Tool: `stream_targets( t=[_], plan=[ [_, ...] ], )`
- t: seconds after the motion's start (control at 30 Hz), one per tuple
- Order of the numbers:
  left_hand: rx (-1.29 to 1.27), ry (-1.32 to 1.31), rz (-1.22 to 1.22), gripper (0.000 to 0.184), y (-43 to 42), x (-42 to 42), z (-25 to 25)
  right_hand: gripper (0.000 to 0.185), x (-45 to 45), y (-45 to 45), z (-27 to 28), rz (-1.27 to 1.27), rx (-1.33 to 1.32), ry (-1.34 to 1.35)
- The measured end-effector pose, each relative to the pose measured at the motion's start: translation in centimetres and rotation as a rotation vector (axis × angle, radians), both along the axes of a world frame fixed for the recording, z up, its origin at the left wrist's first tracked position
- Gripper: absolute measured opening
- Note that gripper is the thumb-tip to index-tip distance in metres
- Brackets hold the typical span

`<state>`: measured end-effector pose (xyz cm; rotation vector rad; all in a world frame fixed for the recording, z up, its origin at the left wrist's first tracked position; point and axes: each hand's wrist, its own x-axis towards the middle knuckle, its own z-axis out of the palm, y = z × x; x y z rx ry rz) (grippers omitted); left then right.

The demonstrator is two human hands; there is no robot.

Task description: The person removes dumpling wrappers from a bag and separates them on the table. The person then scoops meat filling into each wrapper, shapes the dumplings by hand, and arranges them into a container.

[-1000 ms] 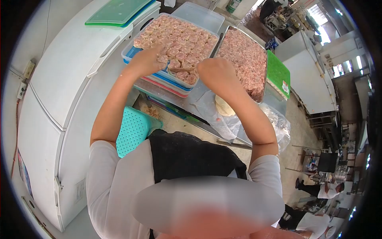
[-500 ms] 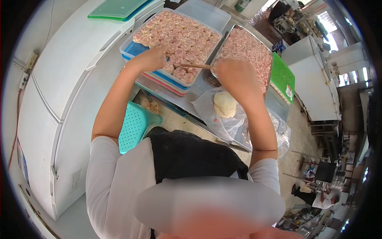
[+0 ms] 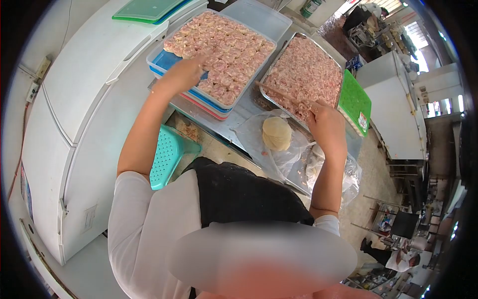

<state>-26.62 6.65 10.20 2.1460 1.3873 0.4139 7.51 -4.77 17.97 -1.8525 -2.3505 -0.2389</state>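
Note:
My left hand (image 3: 185,74) is curled over the clear plastic container (image 3: 234,105), its fingertips blurred. What they hold, if anything, I cannot make out. Rows of open-topped meat dumplings (image 3: 229,50) fill most of that container, and the blue bottom (image 3: 164,60) shows beside my hand. Closed around a thin wooden stick (image 3: 279,92), my right hand (image 3: 327,125) is at the near edge of a metal tray (image 3: 265,85) of minced meat (image 3: 303,70). Just left of that hand, a round stack of pale dough wrappers (image 3: 277,133) sits on a plastic bag (image 3: 251,130).
More containers with coloured rims (image 3: 204,107) are stacked below the dumplings. A green-lidded box (image 3: 356,99) stands right of the tray. White freezers (image 3: 94,65) line the left side, and a turquoise stool (image 3: 167,157) is below the table. Co-workers (image 3: 398,259) are in the background.
My right hand has moved right and nearer to me, from beside the dumpling container to the meat tray's near edge, carrying the stick. My left hand stays over the container, shifted slightly left.

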Motion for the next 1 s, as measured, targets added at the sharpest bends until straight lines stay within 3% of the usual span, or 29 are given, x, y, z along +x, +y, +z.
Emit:
stream_targets(
  t=[0.1, 0.17, 0.3, 0.37, 0.47, 0.57, 0.63, 0.73, 0.8, 0.9, 1.0],
  plan=[
    [0.229, 0.056, 0.027, 0.053, 2.1, -2.0, -1.2, 0.014, -2.0, 0.7, -0.4, 0.080, 0.058, 0.085],
    [-0.071, -0.057, -0.078, 0.058, 2.8, -2.5, -1.6, 0.020, -4.3, 1.8, -1.3, 0.123, 0.055, 0.117],
    [0.149, -0.065, -0.229, 0.061, 1.6, -1.7, -2.1, 0.036, -8.4, 4.8, -5.3, 0.266, 0.082, 0.134],
    [-0.071, -0.058, -0.124, 0.064, 1.2, -2.1, -1.1, 0.037, -8.4, 4.8, -5.6, 0.242, 0.063, 0.077],
    [0.047, -0.140, -0.177, 0.066, 0.3, -2.4, -1.5, 0.036, -8.0, 3.3, -3.1, 0.178, 0.076, -0.012],
    [-0.133, -0.224, -0.201, 0.065, 0.4, -2.8, 0.1, 0.034, -9.3, 1.8, -2.8, 0.183, 0.142, -0.023],
    [-0.056, -0.214, -0.185, 0.066, 1.5, -3.9, -0.1, 0.035, -9.9, 1.5, -3.7, 0.233, 0.180, -0.006],
    [0.065, -0.144, -0.194, 0.067, 4.0, -5.7, -1.9, 0.042, -9.9, 0.8, -4.2, 0.201, 0.105, 0.025],
    [0.106, -0.076, -0.225, 0.068, 5.3, -6.0, -3.3, 0.033, -9.2, -0.2, -2.8, 0.060, 0.064, 0.089],
    [0.057, -0.144, -0.202, 0.070, 6.9, -6.1, -4.5, 0.032, -6.8, -1.8, -3.0, -0.079, 0.084, 0.254],
    [0.189, -0.238, -0.165, 0.070, 7.6, -6.6, -5.2, 0.033, -4.2, -4.0, -3.4, -0.153, 0.097, 0.305]
  ],
)
